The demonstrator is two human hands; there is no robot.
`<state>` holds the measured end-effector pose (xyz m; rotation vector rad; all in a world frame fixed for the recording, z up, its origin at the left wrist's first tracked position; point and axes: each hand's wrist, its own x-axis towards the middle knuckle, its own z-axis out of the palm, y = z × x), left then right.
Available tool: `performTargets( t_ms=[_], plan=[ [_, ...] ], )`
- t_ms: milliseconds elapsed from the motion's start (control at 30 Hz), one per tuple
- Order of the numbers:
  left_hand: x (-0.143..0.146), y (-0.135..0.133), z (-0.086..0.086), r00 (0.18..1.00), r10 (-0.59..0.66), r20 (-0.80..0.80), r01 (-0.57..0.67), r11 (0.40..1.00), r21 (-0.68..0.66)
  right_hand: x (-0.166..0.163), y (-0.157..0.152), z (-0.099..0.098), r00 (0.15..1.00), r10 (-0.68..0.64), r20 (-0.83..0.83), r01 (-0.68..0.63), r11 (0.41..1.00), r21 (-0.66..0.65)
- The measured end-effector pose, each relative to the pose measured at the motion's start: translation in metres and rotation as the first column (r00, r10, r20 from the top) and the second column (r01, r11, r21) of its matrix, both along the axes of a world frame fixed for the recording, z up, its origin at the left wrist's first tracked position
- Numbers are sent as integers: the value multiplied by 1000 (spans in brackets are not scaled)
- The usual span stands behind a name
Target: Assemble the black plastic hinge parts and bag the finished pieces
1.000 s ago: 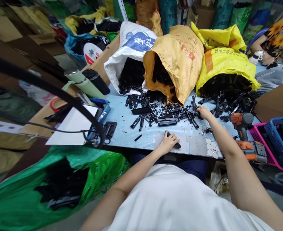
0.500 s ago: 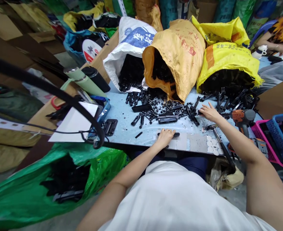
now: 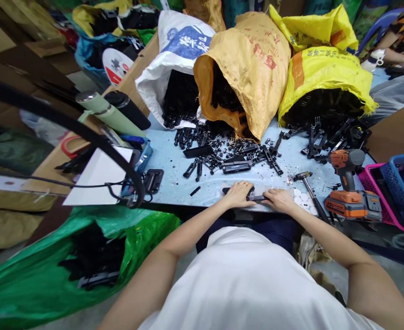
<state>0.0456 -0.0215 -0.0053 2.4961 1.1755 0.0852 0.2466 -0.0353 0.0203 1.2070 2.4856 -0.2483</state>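
A light blue table top [image 3: 174,172] is being viewed from above in a crowded storeroom. Along its far edge 3 woven sacks are lying with mouths open: a white woven sack with blue print [image 3: 183,50] towards the far left corner, an orange-yellow woven sack [image 3: 257,59] in the middle and a bright yellow woven sack [image 3: 325,73] towards the right. Small loose black plastic parts [image 3: 222,153] are being spilled across the middle of the table. Near the right edge an orange and grey cordless drill [image 3: 348,183] is standing upright, with a small metal-headed hammer [image 3: 307,181] just beside it. A pink plastic basket [image 3: 373,195] and a blue plastic basket [image 3: 403,183] are sitting past that edge. At the left edge a pale green metal flask [image 3: 107,112] and a white sheet of paper [image 3: 98,176] are lying. A green plastic bag [image 3: 33,275] is lying on the floor below the near left corner.

At the middle of the near edge the left hand [image 3: 239,195] and the right hand [image 3: 280,200] are being held close together on a long black plastic piece [image 3: 226,189]. It is being covered by the left fingers and touched by the right fingertips. Whether it is being gripped or only pressed cannot be told, most of it being hidden under the hands. The sacks' contents are being lost in shadow. Another person's arm [image 3: 399,55] is being cut off beyond the far right corner.
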Motion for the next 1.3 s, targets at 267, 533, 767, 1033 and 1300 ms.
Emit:
performTargets(
  t_ms=[267, 533, 767, 1033, 1300],
  plan=[
    [-7, -4, -19, 974, 104, 200, -128, 986, 110, -12, -7, 18, 999, -23, 35, 19, 991, 136],
    [-13, -2, -23, 937, 106, 333, -149, 983, 106, -17, -8, 30, 996, 85, 32, -90, 964, 248],
    [-18, 4, -13, 946, 102, 307, -96, 995, -34, -18, -3, 43, 985, 167, 44, -173, 959, 222],
    [-16, 60, 4, 970, -132, 202, 178, 957, -229, -12, 19, 28, 997, 36, 71, -33, 998, -54],
    [-14, 23, 17, 878, 207, 431, -264, 962, 75, -2, 38, -5, 981, -122, -149, 93, 978, -188]
  ],
)
